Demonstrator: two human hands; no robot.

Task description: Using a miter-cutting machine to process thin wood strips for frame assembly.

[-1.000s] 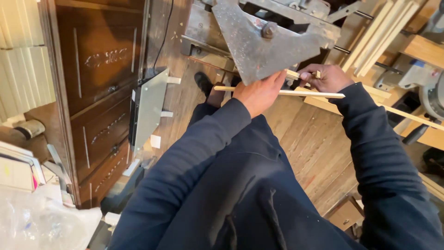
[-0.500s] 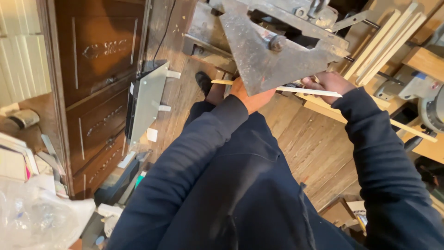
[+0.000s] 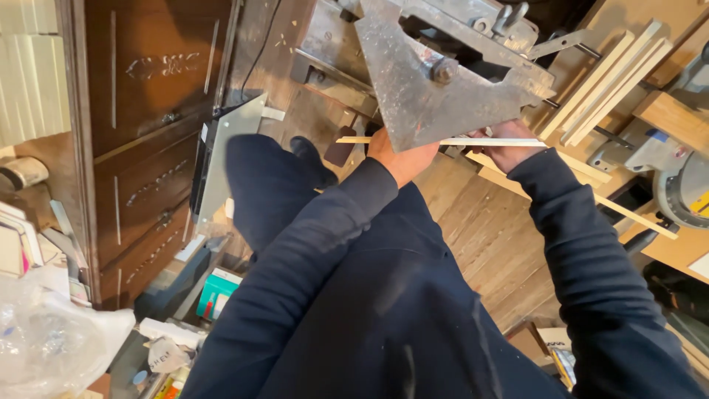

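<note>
A thin pale wooden strip [image 3: 354, 140] runs level under the front edge of a grey triangular metal plate [image 3: 428, 96] that belongs to a bench machine. My left hand [image 3: 395, 159] grips the strip near its left end, just below the plate. My right hand [image 3: 506, 151] holds the same strip further right, its fingers partly hidden by the plate. Both arms wear dark blue sleeves.
Several pale wooden strips [image 3: 613, 70] lean at the upper right beside a mitre saw [image 3: 683, 185]. A dark wooden cabinet [image 3: 140, 125] stands at the left. A flat metal panel [image 3: 221, 159] leans near my leg. Clutter and a plastic bag [image 3: 44, 340] lie at the lower left.
Both hands have carried the strip up against the underside of the metal plate. The camera has shifted, so the plate now covers part of my right hand.
</note>
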